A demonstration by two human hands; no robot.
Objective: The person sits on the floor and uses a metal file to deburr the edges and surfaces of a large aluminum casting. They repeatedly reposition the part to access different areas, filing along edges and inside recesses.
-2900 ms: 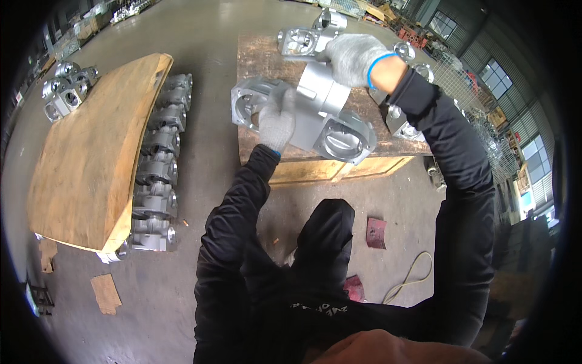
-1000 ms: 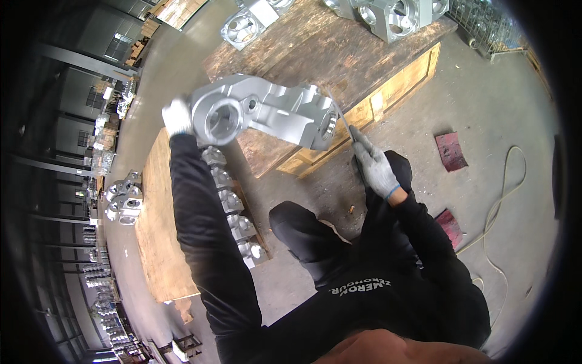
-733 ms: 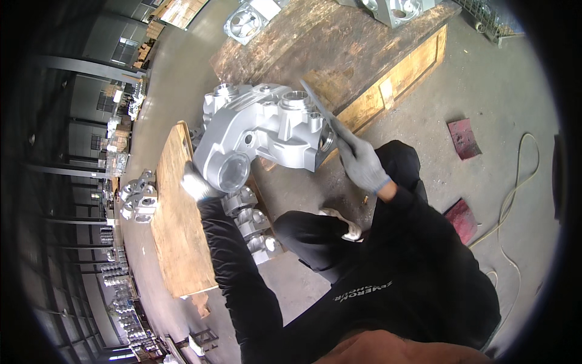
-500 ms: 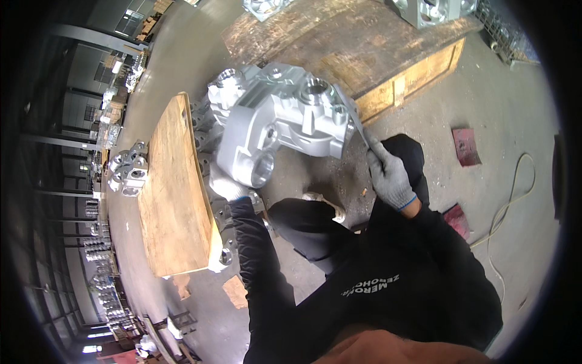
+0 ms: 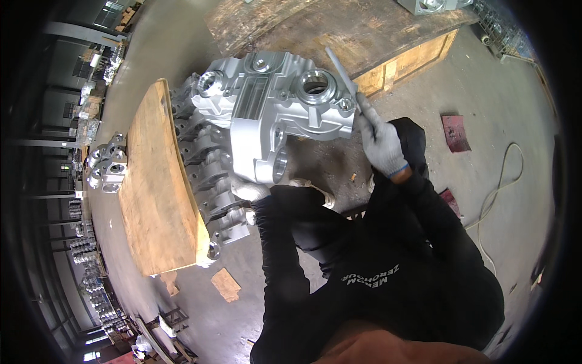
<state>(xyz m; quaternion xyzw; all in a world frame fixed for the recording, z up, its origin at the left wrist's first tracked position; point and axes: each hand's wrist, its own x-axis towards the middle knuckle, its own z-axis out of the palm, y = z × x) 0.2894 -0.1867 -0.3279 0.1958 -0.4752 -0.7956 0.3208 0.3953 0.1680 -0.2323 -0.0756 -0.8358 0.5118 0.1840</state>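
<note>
A large silver metal casting (image 5: 251, 142), with round machined bores and a ribbed panel, is in front of me. My left hand (image 5: 250, 190), in a white knit glove, is closed on its lower near end; the fingertips are partly hidden under the metal. My right hand (image 5: 383, 142), gloved alike, grips a slim flat grey file (image 5: 341, 70). The file slants up and left along the casting's right end, its tip standing free above the wooden surface behind. Whether the file touches the casting I cannot tell.
Several similar castings (image 5: 209, 164) lie in a row below a tilted wooden board (image 5: 159, 182) on the left. A worn wooden bench (image 5: 285, 30) stands behind. Red pieces (image 5: 456, 133) and a pale cable (image 5: 501, 188) lie on the floor at right.
The casting has turned so that more of its ribbed top faces me. My left hand has shifted right with it. The file now sticks out farther past the casting's right end.
</note>
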